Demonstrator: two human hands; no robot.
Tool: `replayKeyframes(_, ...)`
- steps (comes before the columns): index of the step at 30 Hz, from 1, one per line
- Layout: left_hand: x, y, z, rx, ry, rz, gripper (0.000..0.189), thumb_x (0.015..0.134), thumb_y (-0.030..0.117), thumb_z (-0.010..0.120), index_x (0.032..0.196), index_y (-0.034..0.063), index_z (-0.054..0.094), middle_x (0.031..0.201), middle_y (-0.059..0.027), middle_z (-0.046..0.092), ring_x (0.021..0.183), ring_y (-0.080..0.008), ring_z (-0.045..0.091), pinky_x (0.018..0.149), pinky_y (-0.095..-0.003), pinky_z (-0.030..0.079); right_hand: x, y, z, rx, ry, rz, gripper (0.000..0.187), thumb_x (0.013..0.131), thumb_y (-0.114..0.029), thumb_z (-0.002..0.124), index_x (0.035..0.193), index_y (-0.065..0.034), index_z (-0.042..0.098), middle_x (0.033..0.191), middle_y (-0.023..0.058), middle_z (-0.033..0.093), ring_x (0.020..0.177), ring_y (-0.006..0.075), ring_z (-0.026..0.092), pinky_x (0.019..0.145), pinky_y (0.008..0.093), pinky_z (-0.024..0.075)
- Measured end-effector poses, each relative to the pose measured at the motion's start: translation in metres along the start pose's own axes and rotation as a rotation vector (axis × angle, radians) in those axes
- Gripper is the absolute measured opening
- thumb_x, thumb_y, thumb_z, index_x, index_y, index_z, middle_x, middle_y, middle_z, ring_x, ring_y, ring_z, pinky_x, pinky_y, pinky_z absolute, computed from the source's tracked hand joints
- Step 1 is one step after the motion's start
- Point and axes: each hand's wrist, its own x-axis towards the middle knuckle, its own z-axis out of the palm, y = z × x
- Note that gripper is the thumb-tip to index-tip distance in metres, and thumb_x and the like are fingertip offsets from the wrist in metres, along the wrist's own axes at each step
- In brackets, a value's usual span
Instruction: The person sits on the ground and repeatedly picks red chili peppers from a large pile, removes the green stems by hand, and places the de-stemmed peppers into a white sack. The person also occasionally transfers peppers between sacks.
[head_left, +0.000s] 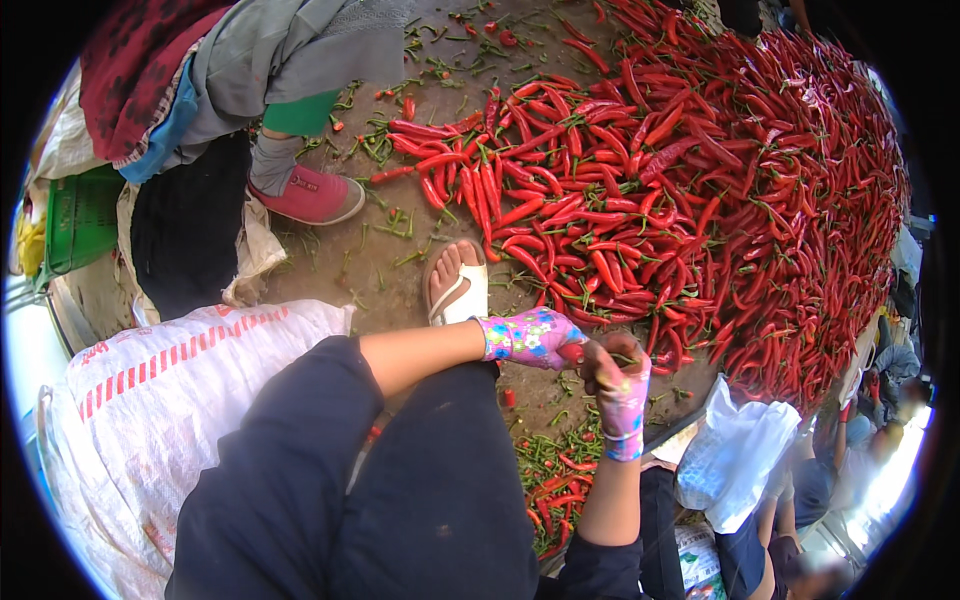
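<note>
My left hand (531, 337), in a pink floral glove, is closed around a red chili pepper (571, 353), most of which its fingers hide. Close against it is my right hand (619, 382), in a matching glove with darkly stained fingers. Those fingers are curled in, with a bit of green stem (622, 361) showing between them. Just beyond both hands spreads a large heap of red chili peppers (645, 187), many with green stems. Below the hands, beside my leg, lies a smaller pile of green stems and red peppers (559, 480).
A white woven sack (172, 382) lies at my left. Near it are another person's pink shoe (307, 196) and a green plastic crate (81, 217). Loose stems litter the floor (390, 262). A white plastic bag (739, 454) is at the right, with other people beyond it.
</note>
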Motion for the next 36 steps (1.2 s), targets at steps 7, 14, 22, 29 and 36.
replayKeyframes(7,-0.026,-0.039,-0.038,-0.1,0.923,-0.485,0.023,0.077,0.03,0.063,0.092,0.0127,0.063,0.079,-0.0102,0.065,0.068,-0.0247,0.061,0.064,-0.0391,0.048,-0.012,0.059,-0.033,-0.958,-0.405,0.172,0.043,0.071,-0.031,0.072,0.105,-0.0086,0.059,0.093,0.0128,0.065,0.075,0.0243,0.064,0.067,0.0354,0.0515)
replayKeyframes(14,-0.072,-0.094,-0.079,-1.07,1.321,-0.325,0.018,0.086,0.01,0.057,0.1,-0.002,0.058,0.088,-0.013,0.064,0.076,-0.0255,0.065,0.069,-0.0352,0.055,0.088,0.043,0.053,-1.027,0.115,-0.507,0.027,0.081,-0.022,0.06,0.101,-0.0031,0.06,0.091,0.0195,0.064,0.085,0.0358,0.061,0.072,0.0425,0.0492)
replayKeyframes(22,-0.033,-0.124,-0.092,-0.844,1.239,-0.509,0.021,0.082,0.017,0.064,0.095,0.0018,0.06,0.083,-0.0087,0.064,0.075,-0.0178,0.061,0.066,-0.0289,0.047,0.2,0.056,0.149,-0.869,0.068,-0.311,0.057,0.076,-0.033,0.068,0.116,0.0042,0.052,0.104,0.0264,0.06,0.099,0.0374,0.059,0.083,0.0421,0.047)
replayKeyframes(29,-0.045,-0.061,-0.085,-1.121,1.06,-0.149,0.015,0.084,0.015,0.062,0.095,0.0048,0.061,0.082,-0.0048,0.064,0.07,-0.0151,0.061,0.063,-0.0279,0.048,0.168,0.051,0.128,-0.363,-0.161,-0.311,0.032,0.083,-0.024,0.06,0.108,-0.0035,0.061,0.08,0.0154,0.064,0.068,0.0258,0.061,0.063,0.0344,0.0472)
replayKeyframes(36,-0.04,-0.033,-0.052,-1.186,0.866,-0.172,0.022,0.086,0.013,0.061,0.102,-0.0023,0.06,0.078,-0.0081,0.064,0.064,-0.0156,0.061,0.053,-0.0233,0.048,0.082,0.01,0.092,-0.994,-0.037,-0.482,0.032,0.086,-0.031,0.057,0.084,0.0005,0.059,0.068,0.0212,0.058,0.064,0.0369,0.059,0.057,0.0427,0.0442)
